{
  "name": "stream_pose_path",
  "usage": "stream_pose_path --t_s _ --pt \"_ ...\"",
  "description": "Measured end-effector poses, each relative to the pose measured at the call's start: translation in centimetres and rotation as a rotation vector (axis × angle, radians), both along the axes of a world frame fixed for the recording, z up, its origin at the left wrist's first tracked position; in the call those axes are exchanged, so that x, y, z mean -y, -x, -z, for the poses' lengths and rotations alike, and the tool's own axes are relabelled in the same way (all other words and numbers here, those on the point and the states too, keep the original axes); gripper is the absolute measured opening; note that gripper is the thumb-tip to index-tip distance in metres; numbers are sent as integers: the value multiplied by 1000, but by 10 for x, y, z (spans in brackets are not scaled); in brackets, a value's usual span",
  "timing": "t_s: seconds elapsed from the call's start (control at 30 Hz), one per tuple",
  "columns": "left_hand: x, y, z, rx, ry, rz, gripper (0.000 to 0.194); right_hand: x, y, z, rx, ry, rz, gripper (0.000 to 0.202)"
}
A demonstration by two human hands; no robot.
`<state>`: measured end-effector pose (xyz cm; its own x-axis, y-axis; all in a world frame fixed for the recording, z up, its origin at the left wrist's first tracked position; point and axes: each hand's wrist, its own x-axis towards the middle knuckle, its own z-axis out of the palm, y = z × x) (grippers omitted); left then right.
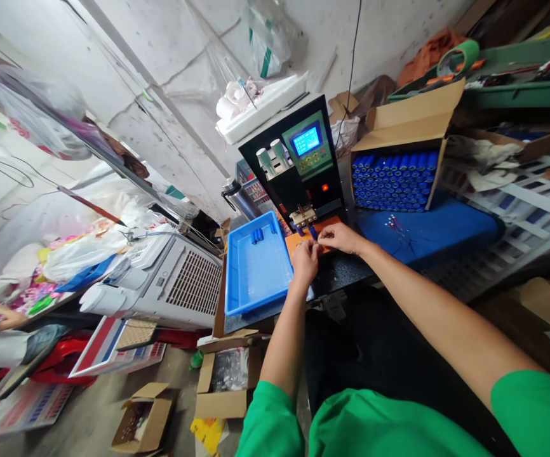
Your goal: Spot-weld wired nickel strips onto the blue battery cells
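My left hand (pixel 305 259) is closed in a pinch over the orange work surface (pixel 296 240), just below the head of a black spot-welding machine (pixel 293 188). Beside it, my right hand (pixel 340 238) is pinched too, its fingertips almost meeting those of the left. Whatever lies between the fingers is too small to make out. A blue battery cell (pixel 312 233) stands under the brass-coloured welding head (pixel 303 216), right at my fingertips. The machine's blue screen (pixel 306 141) and a red light (pixel 324 188) are lit.
A blue tray (pixel 234 298) with several blue cells (pixel 257 236) lies left of my hands. On the right, an open carton (pixel 401 132) holds stacked blue cells, near thin wires (pixel 395 225) on a blue surface. A steel flask (pixel 239 198) stands behind the tray.
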<state>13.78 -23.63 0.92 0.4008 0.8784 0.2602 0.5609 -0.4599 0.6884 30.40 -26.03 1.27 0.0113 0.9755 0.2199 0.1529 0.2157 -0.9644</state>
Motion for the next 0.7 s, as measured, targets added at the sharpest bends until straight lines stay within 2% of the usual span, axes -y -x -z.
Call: stream_pose_path --t_s 0.17,0.27,0.37,0.5,0.6,0.7 --pt "7 1 2 114 -1 -32 12 -2 1 2 -34 8 79 21" --pt "12 2 5 202 -112 -53 10 -2 0 4 -113 22 172 25" --pt "12 -1 6 204 -197 -5 16 -1 -1 3 -233 54 219 26" --pt "4 -7 4 88 -146 102 31 0 -2 1 -379 92 258 26" --pt "0 -8 6 59 -128 74 39 -1 -1 0 -403 95 288 26" --pt "1 -6 10 117 -70 48 42 -3 0 1 -381 70 324 26"
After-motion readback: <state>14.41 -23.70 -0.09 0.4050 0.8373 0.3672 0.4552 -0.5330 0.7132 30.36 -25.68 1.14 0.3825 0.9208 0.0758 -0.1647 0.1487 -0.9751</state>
